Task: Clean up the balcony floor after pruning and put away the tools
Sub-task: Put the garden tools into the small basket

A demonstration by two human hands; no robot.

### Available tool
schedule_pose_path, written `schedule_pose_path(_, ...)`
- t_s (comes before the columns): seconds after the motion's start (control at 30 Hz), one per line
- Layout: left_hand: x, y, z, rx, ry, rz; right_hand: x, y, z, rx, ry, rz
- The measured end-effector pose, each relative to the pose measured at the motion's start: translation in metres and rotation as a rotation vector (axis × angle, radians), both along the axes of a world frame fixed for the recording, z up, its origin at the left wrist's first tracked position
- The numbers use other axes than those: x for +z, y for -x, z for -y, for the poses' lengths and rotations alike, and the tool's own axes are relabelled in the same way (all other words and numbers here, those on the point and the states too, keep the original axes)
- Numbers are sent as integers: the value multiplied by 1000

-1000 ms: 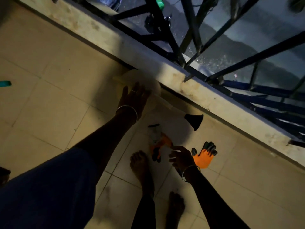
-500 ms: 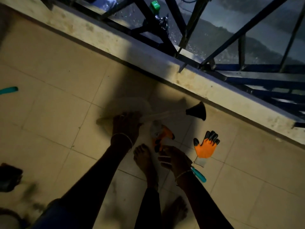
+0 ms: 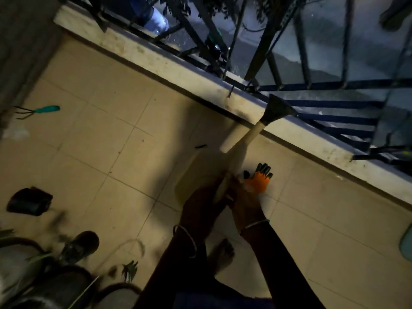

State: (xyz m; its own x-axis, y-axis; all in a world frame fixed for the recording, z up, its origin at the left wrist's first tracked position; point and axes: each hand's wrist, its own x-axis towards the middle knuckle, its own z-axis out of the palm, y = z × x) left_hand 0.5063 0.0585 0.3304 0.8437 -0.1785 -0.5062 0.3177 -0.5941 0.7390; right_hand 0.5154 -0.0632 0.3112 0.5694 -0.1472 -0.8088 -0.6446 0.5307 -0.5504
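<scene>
A beige watering can [image 3: 196,172] with a long spout and a black rose head [image 3: 278,110] is raised off the tiled floor, its spout pointing at the balcony ledge. My left hand [image 3: 200,206] grips the can's handle. My right hand [image 3: 246,204] is curled right beside it, next to an orange glove with black fingertips [image 3: 258,180] lying on the floor. Blur hides what, if anything, the right hand holds. A teal-handled hand rake [image 3: 38,110] lies far left on the tiles.
The concrete ledge [image 3: 178,70] with a dark metal railing [image 3: 267,41] runs diagonally ahead. A black object [image 3: 29,201], a dark shoe [image 3: 78,246], plant pots [image 3: 55,286] and leaf scraps [image 3: 129,268] sit lower left. A small twig [image 3: 200,146] lies near the can. My bare foot [image 3: 223,253] is below.
My left hand has lifted the watering can from the floor, and its spout now points up at the ledge. My right hand moved in beside the can. The view swung left.
</scene>
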Motion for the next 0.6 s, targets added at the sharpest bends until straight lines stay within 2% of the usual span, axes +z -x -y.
schedule_pose_path(0.07, 38, 16, 15, -21, 92, 188, 29, 21, 27, 21, 102, 59)
schedule_pose_path(0.13, 75, 37, 19, -84, 133, 279, 60, 56, 53, 102, 194, 66)
schedule_pose_path(0.23, 111, 48, 15, -49, 138, 216, 109, 96, 92, 100, 239, 53)
schedule_pose_path(0.33, 152, 58, 19, -30, 181, 288, 164, 136, 132, 183, 429, 109)
schedule_pose_path(0.43, 197, 62, 27, -86, 129, 356, 219, 172, 170, 206, 584, 168)
schedule_pose_path(0.6, 262, 76, 68, -160, 249, 289, 300, 239, 224, 160, 736, 220)
